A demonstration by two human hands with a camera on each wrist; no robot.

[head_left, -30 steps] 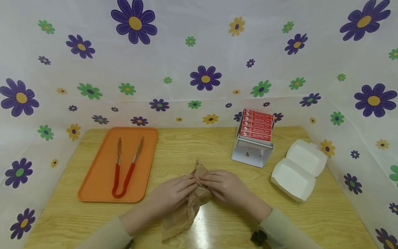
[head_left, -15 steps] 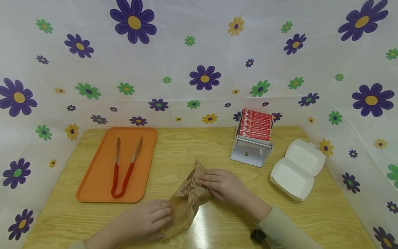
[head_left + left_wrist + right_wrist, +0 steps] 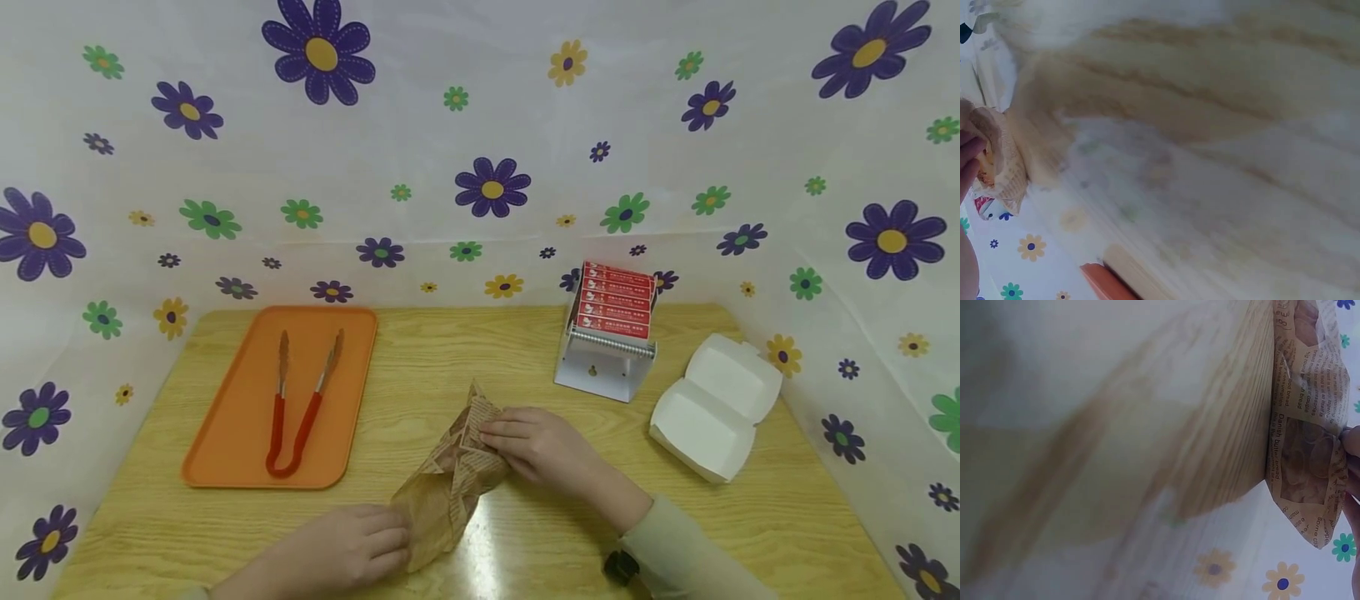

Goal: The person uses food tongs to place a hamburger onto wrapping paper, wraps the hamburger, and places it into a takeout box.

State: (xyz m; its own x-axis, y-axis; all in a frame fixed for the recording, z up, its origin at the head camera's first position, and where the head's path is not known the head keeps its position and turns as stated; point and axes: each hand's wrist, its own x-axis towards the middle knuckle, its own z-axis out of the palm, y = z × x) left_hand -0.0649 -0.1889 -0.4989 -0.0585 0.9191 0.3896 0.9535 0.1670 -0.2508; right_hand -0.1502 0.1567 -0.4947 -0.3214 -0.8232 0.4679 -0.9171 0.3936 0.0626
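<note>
A brown printed paper bag (image 3: 450, 487) lies on the wooden table (image 3: 525, 358), its top pointing away from me. My right hand (image 3: 495, 437) pinches the crumpled top of the bag. My left hand (image 3: 390, 537) lies at the bag's near end, fingers fairly straight and touching the paper. In the right wrist view the bag (image 3: 1307, 425) shows printed text and something pale inside, with my fingertips (image 3: 1352, 440) at its edge. The left wrist view catches the bag (image 3: 1007, 162) beside my fingers (image 3: 969, 156).
An orange tray (image 3: 352, 375) at the left holds red-handled tongs (image 3: 276, 425). A white metal holder with red packets (image 3: 611, 333) stands at the back right. Next to it lies an open white clamshell box (image 3: 716, 408). Flowered sheeting walls the table.
My left hand has left the bag's top and slid toward me to its near end. The bag now lies stretched out more. The right hand has stayed put.
</note>
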